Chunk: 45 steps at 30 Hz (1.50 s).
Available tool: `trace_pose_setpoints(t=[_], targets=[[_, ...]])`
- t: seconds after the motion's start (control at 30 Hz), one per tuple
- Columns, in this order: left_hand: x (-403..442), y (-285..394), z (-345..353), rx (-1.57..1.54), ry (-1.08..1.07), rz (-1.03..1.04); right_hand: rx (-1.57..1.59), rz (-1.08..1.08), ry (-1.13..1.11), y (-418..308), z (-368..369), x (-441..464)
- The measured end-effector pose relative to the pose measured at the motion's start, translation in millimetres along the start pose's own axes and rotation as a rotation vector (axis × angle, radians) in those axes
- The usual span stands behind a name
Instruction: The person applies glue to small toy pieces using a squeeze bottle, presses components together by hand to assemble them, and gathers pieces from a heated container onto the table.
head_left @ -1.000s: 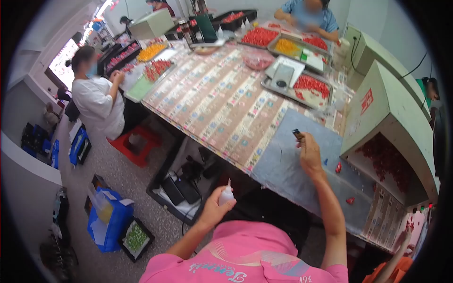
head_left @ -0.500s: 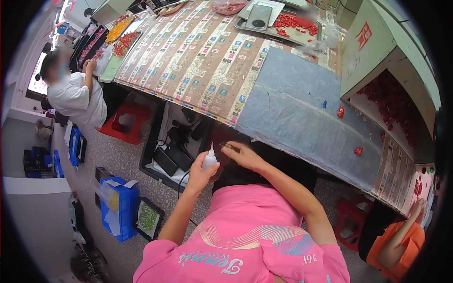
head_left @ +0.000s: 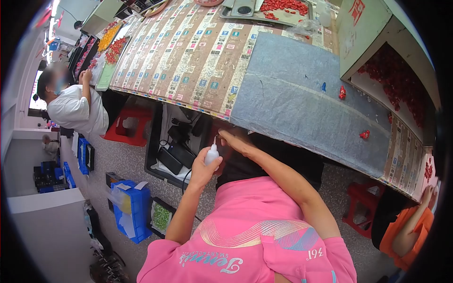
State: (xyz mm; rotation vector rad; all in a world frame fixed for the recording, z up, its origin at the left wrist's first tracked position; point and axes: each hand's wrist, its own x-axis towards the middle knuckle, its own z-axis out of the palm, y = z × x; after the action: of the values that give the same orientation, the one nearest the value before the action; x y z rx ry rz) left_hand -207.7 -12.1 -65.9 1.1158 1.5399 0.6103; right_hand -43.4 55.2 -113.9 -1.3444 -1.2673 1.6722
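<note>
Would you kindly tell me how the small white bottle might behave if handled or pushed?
The white bottle is probably light, as the left hand alone holds it up. Its rounded body suggests it could roll if laid on its side. The narrow nozzle looks like the part likeliest to bend.

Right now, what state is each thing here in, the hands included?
Left hand: fingers closed around the white bottle
White bottle: gripped, nozzle exposed
Right hand: near the edge of the table; whether it holds anything is unclear
Phone: camera side up, partly out of view
Black tub: open, holding dark items
Pale box: open-fronted, red heap inside
Grey sheet: spread flat, with small red pieces and a blue one on it
</note>
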Motion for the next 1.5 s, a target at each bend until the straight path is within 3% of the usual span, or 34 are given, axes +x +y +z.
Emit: trace_pose_setpoints(t=[0.63,1.5], targets=[[6,4,-1,0.016,-0.002,0.021,-0.086,-0.027,0.063,18,4,10],[7,6,-1,0.047,-0.005,-0.001,0.084,-0.045,0.128,19,7,16]])
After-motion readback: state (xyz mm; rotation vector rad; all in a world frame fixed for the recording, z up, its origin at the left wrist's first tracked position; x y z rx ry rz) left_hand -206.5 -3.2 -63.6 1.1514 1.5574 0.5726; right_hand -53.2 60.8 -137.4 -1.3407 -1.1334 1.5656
